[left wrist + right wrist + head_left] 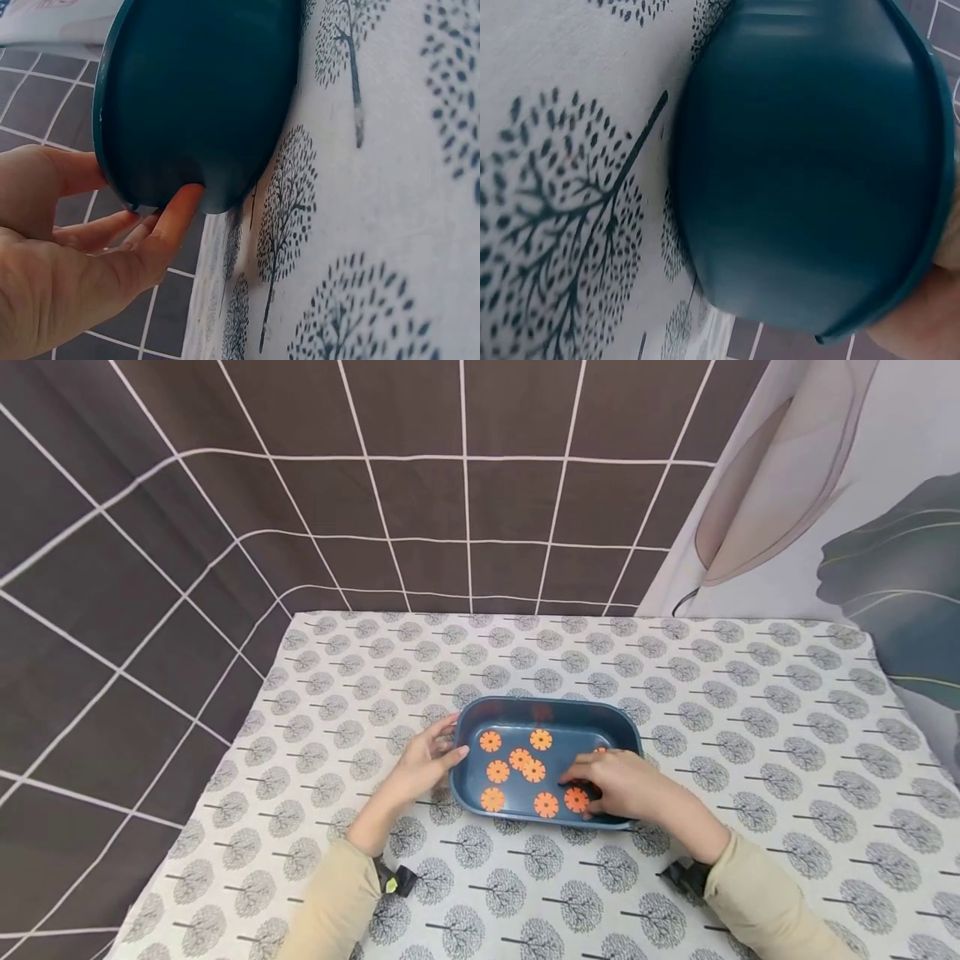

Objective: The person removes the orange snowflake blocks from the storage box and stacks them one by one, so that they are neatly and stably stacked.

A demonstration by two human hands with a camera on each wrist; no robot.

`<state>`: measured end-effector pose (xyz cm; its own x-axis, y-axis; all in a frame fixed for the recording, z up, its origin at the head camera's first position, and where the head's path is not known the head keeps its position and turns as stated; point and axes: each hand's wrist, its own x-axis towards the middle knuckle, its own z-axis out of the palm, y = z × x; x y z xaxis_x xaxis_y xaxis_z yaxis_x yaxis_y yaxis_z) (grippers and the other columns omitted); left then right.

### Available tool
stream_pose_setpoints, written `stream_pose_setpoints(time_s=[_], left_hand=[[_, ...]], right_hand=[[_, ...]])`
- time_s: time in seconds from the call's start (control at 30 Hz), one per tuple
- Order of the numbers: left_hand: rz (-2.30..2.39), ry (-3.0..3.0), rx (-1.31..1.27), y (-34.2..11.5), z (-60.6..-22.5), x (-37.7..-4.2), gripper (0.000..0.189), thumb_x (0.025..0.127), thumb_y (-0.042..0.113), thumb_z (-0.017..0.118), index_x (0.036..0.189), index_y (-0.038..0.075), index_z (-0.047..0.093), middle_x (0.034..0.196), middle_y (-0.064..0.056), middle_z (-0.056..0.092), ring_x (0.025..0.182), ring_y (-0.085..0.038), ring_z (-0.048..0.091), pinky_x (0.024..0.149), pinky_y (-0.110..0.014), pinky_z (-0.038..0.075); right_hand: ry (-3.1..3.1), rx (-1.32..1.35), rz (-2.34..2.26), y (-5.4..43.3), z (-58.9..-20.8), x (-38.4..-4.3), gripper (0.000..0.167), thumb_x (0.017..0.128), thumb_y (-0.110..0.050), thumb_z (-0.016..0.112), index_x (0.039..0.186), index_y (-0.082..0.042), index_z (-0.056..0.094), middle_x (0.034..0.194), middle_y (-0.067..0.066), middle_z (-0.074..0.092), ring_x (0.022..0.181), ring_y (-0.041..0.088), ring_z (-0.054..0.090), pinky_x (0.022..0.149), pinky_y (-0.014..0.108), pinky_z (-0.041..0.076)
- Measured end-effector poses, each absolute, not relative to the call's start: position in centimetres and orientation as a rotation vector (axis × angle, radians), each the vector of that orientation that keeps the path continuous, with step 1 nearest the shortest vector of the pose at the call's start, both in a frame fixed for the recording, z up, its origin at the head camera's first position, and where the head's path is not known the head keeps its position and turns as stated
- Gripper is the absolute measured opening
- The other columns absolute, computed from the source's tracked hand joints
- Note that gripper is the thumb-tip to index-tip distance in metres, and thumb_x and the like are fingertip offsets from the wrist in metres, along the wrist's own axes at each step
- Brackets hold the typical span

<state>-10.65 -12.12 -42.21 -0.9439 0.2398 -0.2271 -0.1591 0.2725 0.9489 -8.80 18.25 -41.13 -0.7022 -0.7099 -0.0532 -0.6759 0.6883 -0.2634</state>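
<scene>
A dark blue oval-cornered basin (551, 714) stands on the patterned cloth with several orange notched plastic discs lying inside. At its left end my left hand (424, 762) holds the wall, thumb by the rim; in the left wrist view the fingers (180, 214) lie against the outside. My right hand (618, 783) reaches over the right end into the basin. Its fingers and thumb are spread around one orange disc (576, 799), and another disc (601, 750) is partly hidden beneath the hand. From the right wrist, the basin's outer wall (810, 172) hides the fingers.
A white cloth with grey tree prints (577, 906) covers the table. Behind and to the left hangs a dark curtain with white grid lines (510, 497). Two discs (533, 770) overlap mid-basin. A pale leaf-patterned curtain (885, 460) hangs at the right.
</scene>
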Motion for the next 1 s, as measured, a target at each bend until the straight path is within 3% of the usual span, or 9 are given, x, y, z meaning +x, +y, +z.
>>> stream_pose_setpoints(time_s=[0.3, 0.57, 0.83, 1.0], left_hand=[[1.739, 2.15, 0.056, -12.1, -42.6, -10.7, 0.063, 0.088, 0.007, 0.061, 0.144, 0.015, 0.034, 0.141, -0.016, 0.04, 0.122, -0.035, 0.048, 0.084, -0.038, 0.055], [1.774, 2.074, 0.038, -12.4, -42.4, -11.0, 0.065, 0.089, 0.007, 0.06, 0.146, 0.016, 0.031, 0.143, -0.017, 0.037, 0.123, -0.035, 0.047, 0.081, -0.036, 0.057], [1.788, 2.04, 0.003, -12.2, -42.3, -10.9, 0.065, 0.088, 0.006, 0.061, 0.146, 0.017, 0.032, 0.143, -0.015, 0.037, 0.121, -0.035, 0.048, 0.079, -0.037, 0.057], [1.793, 2.039, -0.016, -12.3, -42.3, -10.9, 0.066, 0.088, 0.006, 0.061, 0.146, 0.018, 0.032, 0.142, -0.015, 0.037, 0.121, -0.034, 0.049, 0.078, -0.036, 0.058]], right_hand=[[2.73, -1.088, -0.298, 17.9, -41.4, -9.0, 0.035, 0.062, -0.034, 0.083, 0.09, -0.02, 0.069, 0.084, -0.011, 0.06, 0.073, 0.014, 0.058, 0.062, 0.03, 0.052], [2.703, -1.009, -0.248, 17.6, -40.8, -9.6, 0.035, 0.063, -0.036, 0.082, 0.088, -0.019, 0.066, 0.086, -0.01, 0.06, 0.075, 0.013, 0.056, 0.063, 0.03, 0.051], [2.687, -0.983, -0.27, 17.9, -41.3, -9.2, 0.029, 0.068, -0.033, 0.081, 0.086, -0.021, 0.063, 0.082, -0.012, 0.058, 0.063, 0.005, 0.048, 0.058, 0.024, 0.045], [2.7, -0.997, -0.303, 17.8, -41.1, -9.2, 0.03, 0.069, -0.031, 0.081, 0.09, -0.017, 0.067, 0.084, -0.009, 0.06, 0.068, 0.008, 0.054, 0.062, 0.027, 0.05]])
